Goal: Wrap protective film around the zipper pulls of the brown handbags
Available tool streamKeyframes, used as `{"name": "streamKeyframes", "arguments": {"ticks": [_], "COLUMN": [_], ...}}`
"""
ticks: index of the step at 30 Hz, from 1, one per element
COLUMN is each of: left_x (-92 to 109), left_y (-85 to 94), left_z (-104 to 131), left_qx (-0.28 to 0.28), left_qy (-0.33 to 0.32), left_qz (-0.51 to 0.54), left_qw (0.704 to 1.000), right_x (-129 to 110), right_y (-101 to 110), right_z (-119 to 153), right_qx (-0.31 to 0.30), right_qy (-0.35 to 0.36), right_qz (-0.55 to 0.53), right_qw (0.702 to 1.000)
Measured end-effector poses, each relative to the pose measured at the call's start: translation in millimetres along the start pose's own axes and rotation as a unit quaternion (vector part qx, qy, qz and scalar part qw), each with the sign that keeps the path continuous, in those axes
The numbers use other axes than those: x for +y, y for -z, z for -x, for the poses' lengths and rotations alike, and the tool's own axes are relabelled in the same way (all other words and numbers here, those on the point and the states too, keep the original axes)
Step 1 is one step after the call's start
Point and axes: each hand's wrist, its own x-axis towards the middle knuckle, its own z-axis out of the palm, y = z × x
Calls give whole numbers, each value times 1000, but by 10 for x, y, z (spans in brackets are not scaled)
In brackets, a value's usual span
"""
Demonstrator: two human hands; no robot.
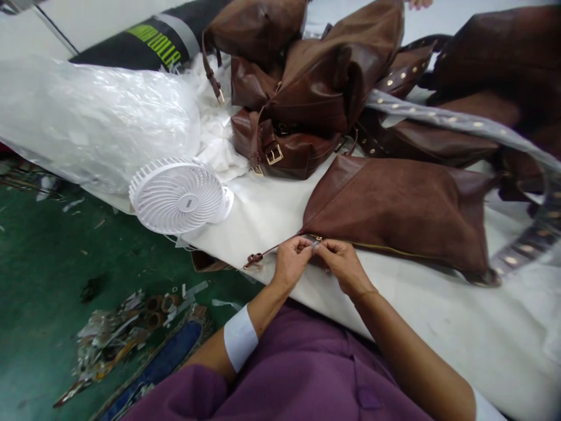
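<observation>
A brown leather and suede bag (403, 204) lies on the white-covered table, its gold-toothed zip along the edge nearest me. My left hand (291, 260) and my right hand (344, 266) meet at the zip's left end, fingertips pinched together. Between them is a small greyish zipper pull (315, 241) just below the gold slider; the fingers partly cover it. A thin strap with a buckle (253, 260) reaches left from the bag to the table's edge.
A white fan (179, 196) stands at the table's left edge, beside clear plastic wrapping (100, 117). More brown bags (302, 111) are piled behind. A plastic-wrapped studded strap (442, 117) curves down on the right. Scraps (127, 327) litter the green floor. Another person's hand (419, 3) shows at the top.
</observation>
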Motion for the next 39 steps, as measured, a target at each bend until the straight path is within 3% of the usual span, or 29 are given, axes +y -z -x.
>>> {"name": "streamKeyframes", "arguments": {"ticks": [6, 11, 15, 19, 23, 26, 32, 39], "left_x": [-29, 2, 113, 179, 177, 174, 216, 310], "left_y": [21, 36, -11, -90, -122, -116, -118, -161], "left_z": [3, 13, 0, -24, -36, -45, -46, -60], "left_qx": [-6, -8, 22, 56, 32, 12, -22, -36], "left_qy": [-5, 5, 62, 183, 308, 367, 413, 395], "left_qz": [-3, 25, 92, 187, 274, 317, 370, 355], "left_qw": [1000, 1000, 994, 963, 910, 874, 832, 847], "right_x": [5, -14, -21, -28, -19, 14, 40, -48], "right_y": [-2, 11, -4, -12, 40, 85, 104, 124], "right_z": [-42, -77, -109, -116, -87, -70, -78, -102], "right_qx": [53, 42, 30, 32, -4, -19, -17, -50], "right_qy": [-12, -27, -26, -12, -43, -62, -83, -91], "right_qz": [97, 92, 81, 76, 12, -35, -82, -152], "right_qw": [994, 994, 996, 997, 999, 997, 993, 983]}}
